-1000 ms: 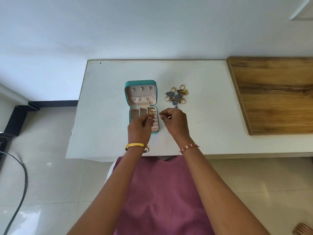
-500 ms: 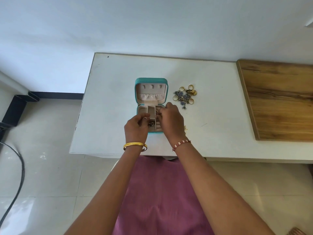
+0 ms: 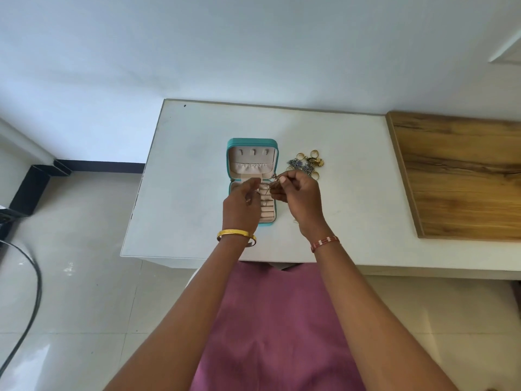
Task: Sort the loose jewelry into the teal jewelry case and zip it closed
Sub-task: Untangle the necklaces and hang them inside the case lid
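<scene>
While we logged the table, the case lay open mid-surface, its lid toward the far edge. Right hand pinched a small gold piece over the case's right rim. Left hand, fingers curled, hovered over the tray; whether it held anything, we could not tell. Loose pile just right of the lid. Risk: a slack pinch would drop the piece outside the rim.

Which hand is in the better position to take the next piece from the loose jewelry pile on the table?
Probably the right hand. It is beside the jewelry pile, which lies right of the open teal case. It pinches a small piece that must go down first. The left hand is over the case, farther away.
</scene>
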`<state>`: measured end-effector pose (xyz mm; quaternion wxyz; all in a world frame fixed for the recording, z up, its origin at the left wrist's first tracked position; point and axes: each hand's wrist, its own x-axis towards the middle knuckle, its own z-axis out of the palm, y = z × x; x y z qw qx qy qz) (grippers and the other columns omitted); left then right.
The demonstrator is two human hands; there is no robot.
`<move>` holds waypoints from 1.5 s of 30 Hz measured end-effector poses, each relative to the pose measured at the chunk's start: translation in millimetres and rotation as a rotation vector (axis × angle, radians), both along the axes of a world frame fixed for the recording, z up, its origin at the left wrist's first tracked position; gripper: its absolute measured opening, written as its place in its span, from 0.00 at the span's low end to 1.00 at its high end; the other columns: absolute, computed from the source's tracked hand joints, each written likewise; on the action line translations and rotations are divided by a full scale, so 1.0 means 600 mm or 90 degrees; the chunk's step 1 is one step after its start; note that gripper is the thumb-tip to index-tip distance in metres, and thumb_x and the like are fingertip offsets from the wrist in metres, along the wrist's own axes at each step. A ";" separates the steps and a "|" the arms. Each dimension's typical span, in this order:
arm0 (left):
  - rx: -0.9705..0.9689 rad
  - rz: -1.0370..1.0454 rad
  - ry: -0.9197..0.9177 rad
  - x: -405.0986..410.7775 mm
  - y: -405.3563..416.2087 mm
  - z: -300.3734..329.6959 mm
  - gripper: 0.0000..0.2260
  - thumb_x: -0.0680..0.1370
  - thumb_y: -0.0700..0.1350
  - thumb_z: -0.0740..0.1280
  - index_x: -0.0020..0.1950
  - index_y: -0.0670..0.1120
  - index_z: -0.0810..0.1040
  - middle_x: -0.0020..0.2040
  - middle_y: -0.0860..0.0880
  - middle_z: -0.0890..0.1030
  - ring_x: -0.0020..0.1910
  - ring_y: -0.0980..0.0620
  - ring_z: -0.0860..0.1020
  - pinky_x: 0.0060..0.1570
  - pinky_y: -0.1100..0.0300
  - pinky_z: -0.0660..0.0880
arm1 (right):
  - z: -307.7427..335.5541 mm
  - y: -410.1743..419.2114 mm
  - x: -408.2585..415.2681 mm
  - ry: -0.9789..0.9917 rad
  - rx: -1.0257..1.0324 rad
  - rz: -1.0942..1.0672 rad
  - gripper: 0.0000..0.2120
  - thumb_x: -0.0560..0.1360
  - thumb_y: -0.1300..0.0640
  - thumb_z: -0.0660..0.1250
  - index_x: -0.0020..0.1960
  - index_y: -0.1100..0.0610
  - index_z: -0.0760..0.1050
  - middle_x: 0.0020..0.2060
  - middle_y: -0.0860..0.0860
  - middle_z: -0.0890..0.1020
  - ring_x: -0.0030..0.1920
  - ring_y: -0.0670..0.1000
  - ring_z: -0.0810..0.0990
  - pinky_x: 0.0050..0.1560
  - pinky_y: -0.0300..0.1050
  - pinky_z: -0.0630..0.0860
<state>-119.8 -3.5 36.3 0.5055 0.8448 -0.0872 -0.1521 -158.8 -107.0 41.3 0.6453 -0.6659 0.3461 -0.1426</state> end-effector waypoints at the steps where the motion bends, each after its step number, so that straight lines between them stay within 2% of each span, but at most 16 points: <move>1: -0.018 -0.015 0.000 -0.001 -0.005 0.004 0.14 0.77 0.35 0.59 0.61 0.42 0.75 0.59 0.44 0.79 0.55 0.49 0.77 0.46 0.78 0.67 | 0.013 0.000 -0.005 -0.021 0.032 0.006 0.06 0.77 0.68 0.59 0.46 0.61 0.73 0.38 0.58 0.80 0.34 0.51 0.80 0.39 0.40 0.80; 3: -0.047 -0.057 -0.002 -0.005 -0.017 0.014 0.14 0.77 0.35 0.60 0.62 0.41 0.75 0.58 0.43 0.79 0.56 0.49 0.77 0.46 0.79 0.68 | 0.039 -0.001 -0.018 -0.044 0.052 0.024 0.05 0.77 0.68 0.60 0.47 0.62 0.74 0.36 0.56 0.80 0.31 0.47 0.80 0.38 0.38 0.80; 5: -0.063 -0.094 -0.008 -0.008 -0.026 0.021 0.13 0.77 0.36 0.60 0.60 0.40 0.76 0.54 0.42 0.81 0.53 0.48 0.79 0.54 0.65 0.73 | 0.056 -0.004 -0.030 -0.059 0.050 0.030 0.05 0.76 0.69 0.61 0.48 0.64 0.76 0.36 0.55 0.80 0.30 0.44 0.81 0.39 0.37 0.81; 6: -0.075 -0.106 -0.009 -0.011 -0.027 0.024 0.12 0.77 0.36 0.61 0.58 0.39 0.78 0.51 0.41 0.82 0.49 0.51 0.80 0.53 0.61 0.74 | 0.062 -0.008 -0.034 -0.065 0.046 0.025 0.05 0.75 0.69 0.62 0.48 0.64 0.76 0.36 0.55 0.81 0.30 0.44 0.81 0.38 0.37 0.81; 8: -0.096 -0.128 -0.012 -0.016 -0.028 0.025 0.09 0.77 0.37 0.62 0.53 0.38 0.80 0.42 0.42 0.82 0.36 0.65 0.78 0.47 0.67 0.74 | 0.071 -0.019 -0.043 -0.077 0.036 -0.002 0.06 0.75 0.68 0.63 0.49 0.65 0.77 0.36 0.55 0.81 0.29 0.44 0.81 0.37 0.37 0.80; 9: -0.103 -0.133 -0.006 -0.017 -0.029 0.023 0.08 0.77 0.37 0.63 0.51 0.38 0.80 0.39 0.44 0.82 0.31 0.68 0.76 0.44 0.69 0.73 | 0.074 -0.026 -0.047 -0.084 0.033 -0.019 0.06 0.75 0.68 0.64 0.50 0.65 0.77 0.35 0.55 0.81 0.29 0.44 0.80 0.36 0.37 0.80; 14: -0.113 -0.124 0.067 -0.024 -0.028 0.007 0.07 0.76 0.37 0.64 0.49 0.39 0.81 0.32 0.53 0.78 0.29 0.67 0.75 0.45 0.65 0.74 | 0.076 -0.061 -0.070 -0.129 0.055 -0.107 0.06 0.75 0.68 0.63 0.46 0.62 0.78 0.32 0.53 0.81 0.30 0.47 0.80 0.36 0.38 0.80; 17: -0.110 -0.113 0.122 -0.032 -0.030 -0.004 0.07 0.77 0.37 0.62 0.50 0.38 0.80 0.32 0.51 0.77 0.27 0.67 0.75 0.39 0.71 0.73 | 0.069 -0.083 -0.088 -0.151 0.101 -0.159 0.07 0.75 0.68 0.63 0.44 0.61 0.78 0.31 0.52 0.80 0.32 0.47 0.80 0.36 0.39 0.80; 19: -0.114 -0.106 0.179 -0.040 -0.038 -0.010 0.08 0.77 0.36 0.62 0.50 0.36 0.79 0.31 0.49 0.77 0.27 0.64 0.76 0.37 0.68 0.75 | 0.057 -0.095 -0.102 -0.142 0.124 -0.183 0.06 0.75 0.68 0.63 0.44 0.61 0.77 0.34 0.56 0.79 0.34 0.49 0.80 0.39 0.40 0.81; 24: -0.110 -0.063 0.289 -0.067 -0.066 -0.020 0.09 0.78 0.34 0.59 0.51 0.36 0.78 0.32 0.47 0.76 0.31 0.53 0.75 0.31 0.68 0.77 | 0.004 -0.110 -0.131 -0.051 0.153 -0.216 0.08 0.75 0.69 0.62 0.42 0.61 0.77 0.35 0.57 0.78 0.34 0.51 0.78 0.38 0.39 0.81; 29: -0.044 -0.090 0.284 -0.095 -0.109 -0.035 0.11 0.76 0.33 0.59 0.51 0.36 0.80 0.33 0.46 0.77 0.34 0.51 0.75 0.47 0.54 0.79 | -0.057 -0.114 -0.145 0.096 0.095 -0.200 0.06 0.74 0.70 0.63 0.47 0.67 0.78 0.35 0.55 0.79 0.33 0.51 0.78 0.39 0.39 0.80; 32: 0.025 -0.131 0.228 -0.109 -0.130 -0.030 0.11 0.76 0.35 0.60 0.53 0.40 0.81 0.44 0.39 0.82 0.44 0.45 0.79 0.56 0.50 0.76 | -0.079 -0.114 -0.147 0.152 0.022 -0.154 0.06 0.73 0.70 0.63 0.45 0.66 0.79 0.34 0.54 0.80 0.34 0.52 0.78 0.46 0.47 0.79; 36: 0.139 -0.225 0.141 -0.110 -0.140 -0.018 0.14 0.78 0.37 0.57 0.60 0.41 0.77 0.61 0.42 0.78 0.61 0.45 0.75 0.62 0.58 0.68 | -0.073 -0.113 -0.141 0.189 -0.126 -0.096 0.06 0.72 0.68 0.66 0.47 0.64 0.80 0.39 0.56 0.82 0.36 0.49 0.78 0.43 0.35 0.77; 38: 0.167 -0.242 0.123 -0.106 -0.137 -0.014 0.16 0.78 0.36 0.56 0.63 0.41 0.75 0.64 0.42 0.76 0.64 0.46 0.73 0.64 0.60 0.65 | -0.069 -0.114 -0.139 0.195 -0.171 -0.068 0.06 0.72 0.67 0.67 0.48 0.65 0.80 0.44 0.58 0.83 0.41 0.52 0.79 0.51 0.45 0.78; 40: 0.176 -0.243 0.110 -0.100 -0.132 -0.009 0.16 0.78 0.36 0.56 0.64 0.40 0.74 0.65 0.42 0.75 0.65 0.46 0.72 0.65 0.60 0.64 | -0.063 -0.110 -0.137 0.198 -0.197 -0.049 0.07 0.73 0.67 0.66 0.49 0.65 0.80 0.45 0.59 0.83 0.44 0.56 0.81 0.53 0.51 0.78; 45: 0.086 -0.183 0.114 -0.081 -0.102 0.004 0.14 0.77 0.36 0.58 0.61 0.41 0.77 0.59 0.41 0.79 0.58 0.45 0.77 0.61 0.57 0.71 | -0.037 -0.088 -0.128 0.180 -0.253 -0.054 0.09 0.74 0.68 0.63 0.50 0.64 0.80 0.47 0.58 0.83 0.46 0.58 0.82 0.51 0.53 0.79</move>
